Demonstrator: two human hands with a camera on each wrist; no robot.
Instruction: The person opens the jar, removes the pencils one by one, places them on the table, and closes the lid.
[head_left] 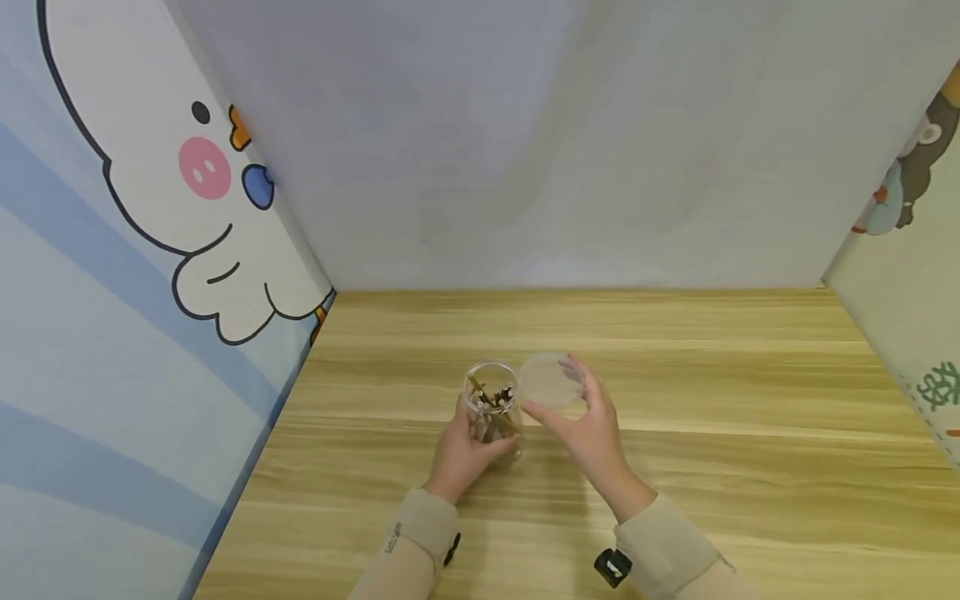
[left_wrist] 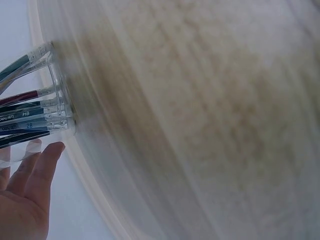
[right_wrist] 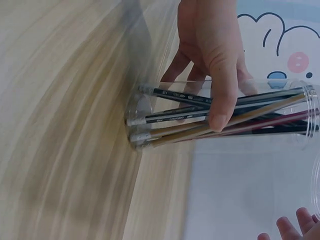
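Note:
My left hand [head_left: 467, 454] grips a clear, open-topped jar [head_left: 491, 367] round its side. Several pencils [right_wrist: 185, 111], in dark, reddish and tan colours, stand inside it with their eraser ends down. The jar is about upright, its bottom close over the wooden tabletop. In the left wrist view the pencils' eraser ends [left_wrist: 57, 123] show through its wall. To the right of the mouth, my right hand [head_left: 596, 437] pinches a round translucent lid [head_left: 549, 382] by its edge between thumb and fingers. Only the right hand's fingertips [right_wrist: 287, 229] appear low in the right wrist view.
The light wood tabletop [head_left: 720, 467] stretches out around both hands. A plain grey-white wall [head_left: 562, 150] stands at the back. Side panels carry cartoon prints, with a large white figure [head_left: 150, 108] on the left one. A small black device [head_left: 613, 567] sits at the right cuff.

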